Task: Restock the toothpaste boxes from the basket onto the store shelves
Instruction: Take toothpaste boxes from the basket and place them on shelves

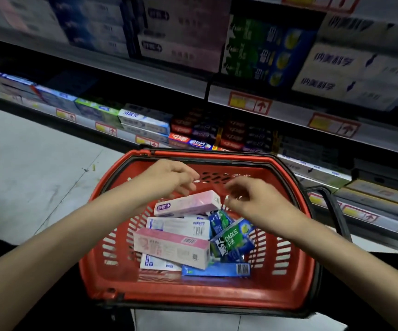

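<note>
A red plastic basket (286,266) sits on the floor in front of me, holding several toothpaste boxes. A pink-and-white box (188,203) lies on top of the pile, with a larger pink box (171,249), a white box (181,226), a green Darlie box (235,237) and a blue box (217,269) below it. My left hand (169,176) hovers over the basket just above the top pink box, fingers loosely curled and holding nothing. My right hand (252,199) hovers to the right of that box, fingers also relaxed and holding nothing.
Store shelves stocked with toothpaste boxes run across the back: an upper shelf (145,72) with white, blue and green stacks, a lower shelf (131,137) with red, blue and white boxes. The black basket handle (331,206) hangs at the right. Grey floor (26,168) lies left.
</note>
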A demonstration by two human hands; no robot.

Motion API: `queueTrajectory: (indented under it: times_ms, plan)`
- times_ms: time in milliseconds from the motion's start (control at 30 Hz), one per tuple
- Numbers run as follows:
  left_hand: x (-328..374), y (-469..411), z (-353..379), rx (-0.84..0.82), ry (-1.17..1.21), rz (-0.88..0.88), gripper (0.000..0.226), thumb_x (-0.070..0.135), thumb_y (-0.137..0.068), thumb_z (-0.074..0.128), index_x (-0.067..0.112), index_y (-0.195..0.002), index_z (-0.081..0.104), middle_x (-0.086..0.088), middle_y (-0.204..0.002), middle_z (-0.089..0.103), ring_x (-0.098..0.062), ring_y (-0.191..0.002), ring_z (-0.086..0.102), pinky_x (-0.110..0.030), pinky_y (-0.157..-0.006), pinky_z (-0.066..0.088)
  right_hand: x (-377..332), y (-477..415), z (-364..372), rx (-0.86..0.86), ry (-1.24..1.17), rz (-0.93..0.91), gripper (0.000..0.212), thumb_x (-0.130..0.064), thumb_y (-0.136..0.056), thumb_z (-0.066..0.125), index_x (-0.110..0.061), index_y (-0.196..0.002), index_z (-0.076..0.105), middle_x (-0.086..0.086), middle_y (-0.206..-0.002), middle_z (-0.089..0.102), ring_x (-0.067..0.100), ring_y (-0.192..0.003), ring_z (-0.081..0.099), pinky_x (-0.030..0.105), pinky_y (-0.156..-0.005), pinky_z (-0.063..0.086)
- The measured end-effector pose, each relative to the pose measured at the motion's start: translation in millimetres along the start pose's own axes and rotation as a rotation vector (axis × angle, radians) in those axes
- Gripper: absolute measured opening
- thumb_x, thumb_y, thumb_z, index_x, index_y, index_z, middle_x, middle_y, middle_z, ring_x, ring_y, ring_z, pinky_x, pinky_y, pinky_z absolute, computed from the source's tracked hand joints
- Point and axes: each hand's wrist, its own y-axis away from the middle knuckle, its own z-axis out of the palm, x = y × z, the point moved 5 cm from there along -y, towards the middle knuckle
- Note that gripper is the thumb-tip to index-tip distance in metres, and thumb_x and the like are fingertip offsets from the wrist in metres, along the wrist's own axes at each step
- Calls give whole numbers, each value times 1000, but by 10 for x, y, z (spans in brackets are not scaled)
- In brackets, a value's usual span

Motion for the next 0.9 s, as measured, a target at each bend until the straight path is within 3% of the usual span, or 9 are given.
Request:
queueTrajectory:
  times_ms: [67,167,267,367,533,667,767,900]
  plan:
    - [-20,-32,39,-26,-5,-24,25,15,-103,53,23,-110,75,3,-99,80,-18,-101,75,-30,-83,51,-3,42,139,-157,148,-12,31,-36,-97,67,-27,-126,65,-12,-98,70,9,-89,67,25,-79,52]
    - [-50,-72,52,-35,0,-34,25,16,-102,53,24,-108,76,3,-98,81,-19,-102,75,-32,-85,53,15,103,422,-376,374,-63,39,-41,-99,63,-27,-135,60,-1,-117,71,20,-109,66,27,-81,45]
    - [-79,-81,56,-41,7,-30,23,17,-103,53,24,-106,75,3,-97,80,-19,-100,75,-29,-80,52,75,99,735,-490,436,-79,41,-41,-99,59,-23,-136,58,4,-123,70,25,-117,62,29,-82,43]
    - [-78,-65,59,-39,-78,33,20,21,-103,55,22,-106,74,2,-96,78,-16,-93,72,-32,-83,53,180,-15,1027,-522,463,-55,43,-39,-98,59,-22,-138,58,7,-128,69,29,-121,61,34,-93,49]
    - [-154,-61,14,-6,-530,195,18,31,-100,57,29,-109,73,9,-84,72,-8,-78,68,-32,-77,57,327,-226,1391,-502,536,-15,50,-40,-98,61,-15,-141,54,13,-132,65,34,-122,61,37,-94,50]
    - [-190,8,13,-102,-383,210,19,27,-100,58,25,-108,76,10,-80,68,-3,-66,62,-16,-59,45,359,-322,1634,-443,656,-1,60,-54,-93,64,-14,-136,54,14,-135,58,34,-130,49,41,-103,47]
    - [-210,62,-70,-74,-332,225,19,27,-100,59,25,-109,76,10,-82,70,-12,-74,69,-20,-64,49,344,-394,1794,-447,742,24,68,-63,-88,65,-15,-134,57,11,-134,60,32,-133,44,41,-105,48]
    - [-231,96,-193,-74,-93,159,18,22,-101,60,18,-106,77,0,-93,78,-20,-84,74,-23,-66,49,287,-498,1901,-497,745,56,63,-54,-83,77,-12,-128,60,12,-133,64,31,-132,50,39,-98,50]
